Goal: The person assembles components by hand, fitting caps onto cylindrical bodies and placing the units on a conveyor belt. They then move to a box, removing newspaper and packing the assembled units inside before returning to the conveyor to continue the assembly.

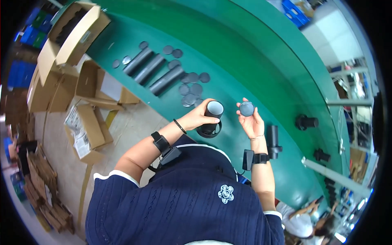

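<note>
Left hand (pixel 199 117) wrapped around a black tube (pixel 214 108), thumb across its near side; round end up, pale inside. Right hand (pixel 252 125) grasping a dark disc (pixel 246 108), flat face up, fingertips at its edge. Tube and disc well apart, both in front of the person's body, above the green table (pixel 234 145). A black ring-shaped base (pixel 211 135) at the tube's lower end; whether it rests on the table, cannot tell.

Beyond the left hand: three black tubes lying side by side on the table, the nearest (pixel 167 80) among loose discs (pixel 196 89), some overlapping. More discs past the tubes' far ends, a couple to their left.

Right of the right forearm: a flanged black cylinder (pixel 273 141), lying on the table. Farther right, two more black fittings, one (pixel 306 122) up the table from the other (pixel 321 155).

Left of the table: cardboard boxes, one (pixel 93 126) with printed paper inside. Lower right: a co-worker in a white top (pixel 299 224).
</note>
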The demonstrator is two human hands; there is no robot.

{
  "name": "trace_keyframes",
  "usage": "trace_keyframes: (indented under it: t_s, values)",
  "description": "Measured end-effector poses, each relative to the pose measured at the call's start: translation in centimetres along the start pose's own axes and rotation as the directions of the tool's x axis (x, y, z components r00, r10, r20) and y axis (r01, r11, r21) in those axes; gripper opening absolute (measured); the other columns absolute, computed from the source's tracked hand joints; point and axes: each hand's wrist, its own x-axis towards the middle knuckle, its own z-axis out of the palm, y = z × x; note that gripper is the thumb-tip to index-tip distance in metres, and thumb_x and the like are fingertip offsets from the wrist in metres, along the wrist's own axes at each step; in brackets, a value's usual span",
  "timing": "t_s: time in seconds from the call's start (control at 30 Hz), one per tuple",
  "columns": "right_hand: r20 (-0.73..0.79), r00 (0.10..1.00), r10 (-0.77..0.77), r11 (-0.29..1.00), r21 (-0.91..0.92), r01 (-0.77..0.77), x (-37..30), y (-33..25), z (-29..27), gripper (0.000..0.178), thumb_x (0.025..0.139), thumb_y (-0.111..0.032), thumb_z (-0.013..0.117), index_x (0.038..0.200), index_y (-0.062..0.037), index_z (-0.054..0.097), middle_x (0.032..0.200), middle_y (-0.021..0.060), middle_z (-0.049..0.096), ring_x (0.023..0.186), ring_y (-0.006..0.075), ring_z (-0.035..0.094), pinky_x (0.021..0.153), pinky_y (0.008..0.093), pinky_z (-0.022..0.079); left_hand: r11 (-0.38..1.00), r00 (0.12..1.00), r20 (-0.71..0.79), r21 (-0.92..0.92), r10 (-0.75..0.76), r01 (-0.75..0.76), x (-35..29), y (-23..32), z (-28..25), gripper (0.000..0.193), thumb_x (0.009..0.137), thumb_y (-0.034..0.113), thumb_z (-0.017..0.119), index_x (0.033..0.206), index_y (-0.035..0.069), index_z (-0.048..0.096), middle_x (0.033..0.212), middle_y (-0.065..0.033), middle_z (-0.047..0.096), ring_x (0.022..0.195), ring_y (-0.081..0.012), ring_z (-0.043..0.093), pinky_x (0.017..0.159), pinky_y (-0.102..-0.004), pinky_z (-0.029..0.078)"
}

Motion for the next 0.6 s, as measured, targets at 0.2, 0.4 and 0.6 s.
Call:
trace_keyframes:
  t_s: [0.2,0.4,0.6]
  values:
    - [0.032,0.990,-0.138,0.988,-0.061,0.140,-5.1,-0.8,-0.4,0.051,0.098,-0.033,0.045,0.142,-0.0118,0.031,0.127,0.0260,0.046,0.097,0.0329,0.059,0.079,0.0347,0.054,0.987,0.974,0.224,0.162,-0.031,-0.006,4.8,-2.5,2.7,0.068,0.077,0.009,0.077,0.131,0.005,0.037,0.116,-0.0045,0.051,0.111,-0.0136,0.049,0.093,-0.0302,0.043]
    - [-0.093,0.983,-0.155,0.984,-0.107,0.145,-7.1,-1.7,-1.9,0.050,0.098,-0.040,0.042,0.138,-0.0099,0.037,0.117,0.0205,0.053,0.079,0.0262,0.057,0.064,0.0292,0.050,0.965,0.929,0.358,0.264,-0.088,-0.010,5.7,-2.1,4.2,0.066,0.076,0.009,0.077,0.130,0.008,0.039,0.116,-0.0033,0.050,0.110,-0.0133,0.049,0.093,-0.0300,0.044]
    - [-0.109,0.992,-0.064,0.940,-0.341,0.024,-6.8,-2.0,-0.8,0.055,0.095,-0.035,0.054,0.138,-0.0038,0.038,0.111,0.0097,0.058,0.081,0.0188,0.062,0.069,0.0277,0.054,0.973,0.842,0.529,0.228,-0.101,-0.026,5.9,-0.6,5.8,0.062,0.076,0.007,0.076,0.128,0.008,0.043,0.120,-0.0031,0.049,0.112,-0.0129,0.049,0.092,-0.0288,0.045]
